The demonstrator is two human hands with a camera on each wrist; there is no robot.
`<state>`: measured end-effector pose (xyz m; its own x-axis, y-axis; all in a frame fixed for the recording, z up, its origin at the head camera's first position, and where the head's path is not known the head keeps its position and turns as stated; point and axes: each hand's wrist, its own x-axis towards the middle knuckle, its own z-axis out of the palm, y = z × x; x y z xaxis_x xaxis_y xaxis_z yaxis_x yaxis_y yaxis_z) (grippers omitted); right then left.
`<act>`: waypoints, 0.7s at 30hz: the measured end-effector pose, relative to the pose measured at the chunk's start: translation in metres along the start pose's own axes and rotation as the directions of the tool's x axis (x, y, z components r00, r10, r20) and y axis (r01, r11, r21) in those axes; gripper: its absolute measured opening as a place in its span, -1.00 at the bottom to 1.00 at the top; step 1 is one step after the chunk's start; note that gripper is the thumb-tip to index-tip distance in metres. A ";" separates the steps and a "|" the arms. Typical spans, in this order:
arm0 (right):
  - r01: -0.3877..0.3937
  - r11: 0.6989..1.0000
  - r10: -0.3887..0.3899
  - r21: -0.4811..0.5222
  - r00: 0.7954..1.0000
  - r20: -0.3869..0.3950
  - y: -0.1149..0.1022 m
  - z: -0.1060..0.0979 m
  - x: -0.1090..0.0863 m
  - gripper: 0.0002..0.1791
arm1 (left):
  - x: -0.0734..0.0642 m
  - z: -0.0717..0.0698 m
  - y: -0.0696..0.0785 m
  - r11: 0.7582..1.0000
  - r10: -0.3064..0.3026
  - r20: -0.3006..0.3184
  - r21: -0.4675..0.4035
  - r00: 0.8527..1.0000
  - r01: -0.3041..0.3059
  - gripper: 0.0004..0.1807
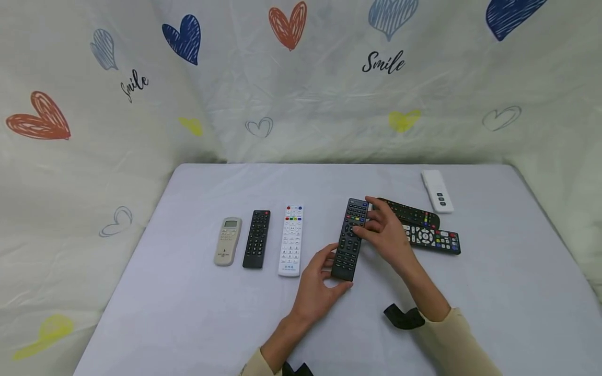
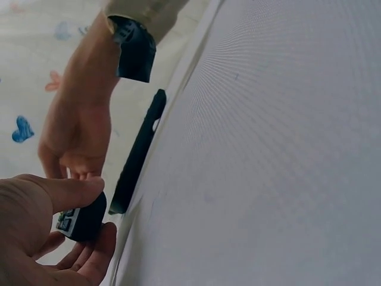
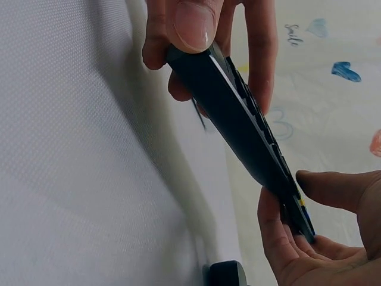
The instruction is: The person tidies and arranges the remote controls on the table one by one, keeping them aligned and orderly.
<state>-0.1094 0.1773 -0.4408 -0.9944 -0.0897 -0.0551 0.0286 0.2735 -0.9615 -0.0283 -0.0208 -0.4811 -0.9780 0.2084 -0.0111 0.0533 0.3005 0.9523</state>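
Observation:
A black remote control [image 1: 347, 248] is held between both hands, raised off the table and tilted in the right wrist view. My left hand [image 1: 314, 296] grips its lower end, thumb at the bottom edge. With thumb and fingers, my right hand [image 1: 388, 235] pinches the upper part from the right side, thumb near the round button pad. In the left wrist view the remote's black end [image 2: 90, 220] shows between the left thumb and fingers. Two more black remotes, one [image 1: 414, 214] overlapping the other [image 1: 437, 240], lie beside the right hand, which partly hides them.
Left of the hands, a beige remote with a small display [image 1: 228, 242], a slim black remote [image 1: 256, 240] and a white remote [image 1: 291, 243] lie in a row. Another white remote [image 1: 437, 191] is at the back right. All lie on the white-covered table [image 1: 178, 313].

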 end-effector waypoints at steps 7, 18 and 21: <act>0.002 1.000 -0.002 0.006 1.000 -0.002 0.000 0.003 0.002 -0.06 | 0.001 -0.001 0.001 1.000 0.005 -0.013 -0.003 1.000 -0.005 -0.04; -0.005 0.999 0.005 -0.052 1.000 -0.011 -0.003 0.008 0.004 -0.07 | -0.001 -0.003 0.001 1.000 -0.010 -0.025 0.004 1.000 0.010 -0.04; -0.007 0.998 0.007 -0.063 1.000 -0.006 -0.003 0.009 0.005 -0.08 | -0.001 -0.003 0.002 1.000 -0.013 -0.033 0.008 0.999 0.013 -0.04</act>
<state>-0.1137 0.1669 -0.4405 -0.9948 -0.0819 -0.0599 0.0292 0.3341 -0.9421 -0.0277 -0.0232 -0.4787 -0.9847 0.1740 -0.0131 0.0422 0.3106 0.9496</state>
